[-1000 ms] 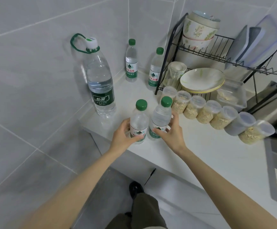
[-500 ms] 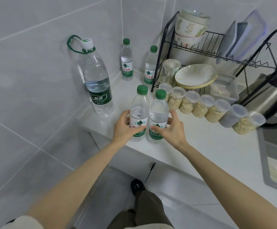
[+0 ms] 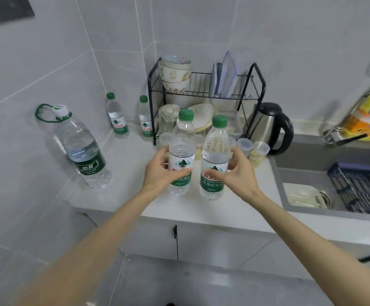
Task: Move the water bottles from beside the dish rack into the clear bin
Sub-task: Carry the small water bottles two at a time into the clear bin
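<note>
My left hand (image 3: 160, 171) grips a small green-capped water bottle (image 3: 182, 149) by its label. My right hand (image 3: 238, 173) grips a second small bottle (image 3: 215, 151) the same way. Both bottles are upright and held above the white counter (image 3: 135, 195), close side by side. Two more small water bottles (image 3: 117, 117) (image 3: 145, 120) stand in the corner left of the black dish rack (image 3: 206, 93). A large bottle (image 3: 80, 149) with a green carry loop stands at the left by the wall. No clear bin is in view.
The rack holds bowls, plates and lids. A row of lidded jars (image 3: 253, 149) with grain stands in front of it, and a steel kettle (image 3: 269, 124) to its right. A sink (image 3: 334, 188) with a dark grid lies at the right. Cabinet doors are below the counter.
Both hands have lifted their bottles off the counter and drawn them toward me. The view has pulled back and tilted up, and now shows the sink.
</note>
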The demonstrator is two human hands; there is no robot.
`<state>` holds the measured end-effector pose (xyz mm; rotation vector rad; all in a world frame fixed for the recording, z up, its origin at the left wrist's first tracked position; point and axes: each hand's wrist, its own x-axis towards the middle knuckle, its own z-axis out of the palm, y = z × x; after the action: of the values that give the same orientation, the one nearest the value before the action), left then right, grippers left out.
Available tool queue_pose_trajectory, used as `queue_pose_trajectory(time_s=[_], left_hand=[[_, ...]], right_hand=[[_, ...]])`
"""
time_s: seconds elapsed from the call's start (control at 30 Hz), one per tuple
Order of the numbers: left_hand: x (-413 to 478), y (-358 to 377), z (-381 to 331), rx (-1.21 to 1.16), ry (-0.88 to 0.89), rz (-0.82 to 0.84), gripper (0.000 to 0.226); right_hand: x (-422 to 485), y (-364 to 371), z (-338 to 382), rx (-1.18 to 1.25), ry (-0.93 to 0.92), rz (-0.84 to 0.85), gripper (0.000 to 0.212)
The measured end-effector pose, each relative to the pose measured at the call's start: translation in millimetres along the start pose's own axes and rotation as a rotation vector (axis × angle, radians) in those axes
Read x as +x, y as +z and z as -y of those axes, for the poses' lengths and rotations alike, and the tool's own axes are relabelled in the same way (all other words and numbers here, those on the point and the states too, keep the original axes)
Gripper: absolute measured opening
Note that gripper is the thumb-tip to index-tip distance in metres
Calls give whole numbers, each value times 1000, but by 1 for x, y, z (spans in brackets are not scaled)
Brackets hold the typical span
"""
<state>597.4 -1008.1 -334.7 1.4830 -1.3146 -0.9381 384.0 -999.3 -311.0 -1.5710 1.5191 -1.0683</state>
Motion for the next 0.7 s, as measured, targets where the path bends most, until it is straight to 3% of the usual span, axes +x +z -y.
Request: queue_pose_trajectory(time_s=[0.1,0.3,0.7], left_hand=[[-6,31,-28,-9,70,75,63],[-40,131,-83,-18,177,271,73],[-214,371,-199,-102,406,758,61]], right_hand=[[-17,-44,-2,-9,0,-71,65],[-78,-158,-18,-48,28,-276,65],[-286,-395,-69,-71,154,-663,69]])
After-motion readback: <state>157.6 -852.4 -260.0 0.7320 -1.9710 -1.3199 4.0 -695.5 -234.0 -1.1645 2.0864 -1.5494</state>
